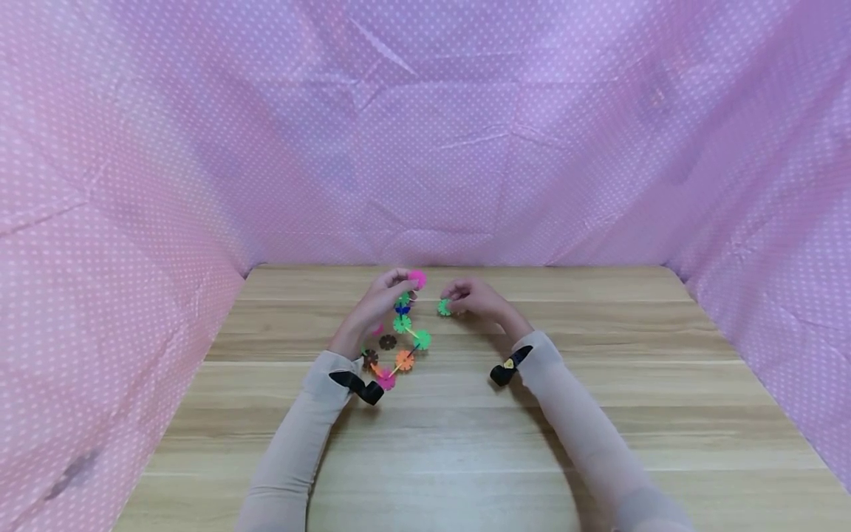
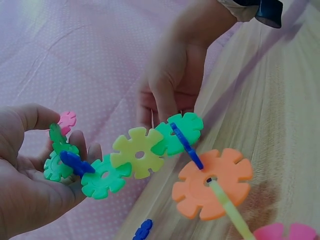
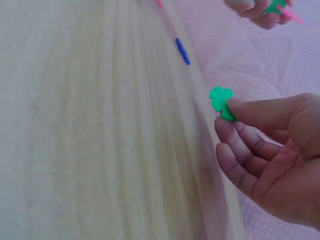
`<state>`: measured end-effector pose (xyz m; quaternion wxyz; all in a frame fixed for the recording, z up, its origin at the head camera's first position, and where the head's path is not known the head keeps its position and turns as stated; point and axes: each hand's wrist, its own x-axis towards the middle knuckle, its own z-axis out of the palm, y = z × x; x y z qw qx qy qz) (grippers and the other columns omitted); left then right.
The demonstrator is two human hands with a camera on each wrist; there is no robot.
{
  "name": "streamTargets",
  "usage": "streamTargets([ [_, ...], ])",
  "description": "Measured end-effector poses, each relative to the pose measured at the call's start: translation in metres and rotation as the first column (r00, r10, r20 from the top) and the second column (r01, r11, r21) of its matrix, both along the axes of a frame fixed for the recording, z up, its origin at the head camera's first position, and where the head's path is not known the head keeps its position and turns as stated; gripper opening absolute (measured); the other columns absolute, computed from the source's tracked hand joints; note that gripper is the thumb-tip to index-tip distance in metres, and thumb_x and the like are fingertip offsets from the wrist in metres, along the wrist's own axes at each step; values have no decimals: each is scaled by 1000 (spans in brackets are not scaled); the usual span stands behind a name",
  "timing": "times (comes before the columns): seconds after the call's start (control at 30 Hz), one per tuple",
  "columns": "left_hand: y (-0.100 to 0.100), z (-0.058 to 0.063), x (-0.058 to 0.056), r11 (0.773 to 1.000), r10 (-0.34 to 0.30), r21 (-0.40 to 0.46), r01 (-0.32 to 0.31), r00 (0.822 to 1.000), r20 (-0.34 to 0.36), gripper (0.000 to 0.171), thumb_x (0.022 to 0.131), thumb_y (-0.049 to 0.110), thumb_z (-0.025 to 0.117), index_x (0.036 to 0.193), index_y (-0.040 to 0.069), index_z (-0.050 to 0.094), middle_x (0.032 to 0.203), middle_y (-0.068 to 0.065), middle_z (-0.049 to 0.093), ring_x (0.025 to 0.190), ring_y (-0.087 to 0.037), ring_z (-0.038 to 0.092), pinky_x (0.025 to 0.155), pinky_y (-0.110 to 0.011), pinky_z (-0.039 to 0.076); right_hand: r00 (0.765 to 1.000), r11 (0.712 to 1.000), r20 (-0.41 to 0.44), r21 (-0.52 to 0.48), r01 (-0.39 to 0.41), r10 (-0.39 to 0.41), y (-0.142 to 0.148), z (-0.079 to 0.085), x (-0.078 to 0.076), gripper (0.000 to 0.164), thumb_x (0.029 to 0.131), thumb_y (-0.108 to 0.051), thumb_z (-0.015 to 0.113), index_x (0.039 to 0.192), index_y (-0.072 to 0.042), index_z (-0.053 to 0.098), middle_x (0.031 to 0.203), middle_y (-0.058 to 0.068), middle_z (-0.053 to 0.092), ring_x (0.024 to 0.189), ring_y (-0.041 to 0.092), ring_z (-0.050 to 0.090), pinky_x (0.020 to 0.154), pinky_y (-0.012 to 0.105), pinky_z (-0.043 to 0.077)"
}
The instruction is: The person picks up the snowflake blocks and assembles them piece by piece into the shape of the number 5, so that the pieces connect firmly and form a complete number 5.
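Observation:
At the far side of the table, my left hand holds the upper end of a chain of interlocking plastic flower discs, its fingertips at a green disc beside a pink disc. From there the chain runs down through green, blue and yellow discs to an orange disc and a pink disc, curving back under the left wrist. Off to the right, my right hand pinches a single green flower disc between thumb and fingertips, apart from the chain.
A brown disc lies within the chain's curve. On the wooden table, a blue disc is near the far edge. Pink dotted cloth hangs behind the table and along its sides. Both wrists wear black camera straps.

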<state>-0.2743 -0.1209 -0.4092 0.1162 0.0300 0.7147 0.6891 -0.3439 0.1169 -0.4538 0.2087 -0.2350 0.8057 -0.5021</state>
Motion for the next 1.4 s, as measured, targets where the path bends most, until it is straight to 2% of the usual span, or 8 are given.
streamTargets([
  [0.2,2,0,0,999,18,38,-19,1000,10,18,104,14,56,120,8,55,103,-1,60,95,-20,61,92,-39,52,993,989,-46,-106,106,-111,1,8,9,25,92,-9,74,115,2,72,101,10,75,88,12,66,84,26,56],
  [0.33,5,0,1,999,26,47,-27,1000,13,20,103,13,56,122,7,54,102,-4,60,92,-19,61,93,-42,52,984,963,-57,-224,151,-167,-3,17,16,25,92,-5,73,113,7,70,94,10,74,82,11,67,83,31,60],
  [0.47,6,0,1,998,31,50,-31,1000,7,21,104,14,56,124,7,53,101,-3,60,97,-24,60,96,-44,51,979,947,-70,-277,165,-191,-7,23,23,23,90,-4,75,109,8,69,89,4,73,78,7,67,79,26,61],
  [0.67,8,0,1,999,31,43,-32,999,11,20,104,15,55,123,9,52,96,1,61,96,-26,60,94,-43,51,969,937,-107,-297,182,-222,-12,26,29,20,89,-4,77,103,8,71,87,4,73,76,6,67,72,18,58],
  [0.9,10,-1,1,996,31,83,-34,999,33,17,103,14,56,119,12,52,95,2,61,92,-23,58,86,-37,48,933,919,-232,-349,183,-274,-14,29,32,16,90,-4,77,100,7,72,97,23,74,79,4,66,73,17,56],
  [1.03,12,-2,1,994,36,104,-41,998,42,15,103,14,57,117,13,53,96,1,61,89,-20,59,86,-36,48,912,912,-285,-369,180,-295,-17,32,33,14,89,-2,77,99,7,72,99,26,74,81,3,66,76,21,58],
  [1.23,13,-4,0,992,29,121,-33,999,40,15,103,13,56,118,12,52,103,-3,60,91,-20,57,97,-44,48,885,913,-346,-368,175,-310,-20,32,36,11,88,1,76,98,5,73,97,22,74,83,6,66,77,29,60],
  [1.4,14,-6,0,991,29,129,-37,998,59,13,104,13,55,116,13,52,102,-3,60,91,-20,56,103,-48,46,881,914,-356,-366,176,-312,-21,32,39,9,88,2,76,97,2,75,98,20,74,86,12,66,75,25,58],
])
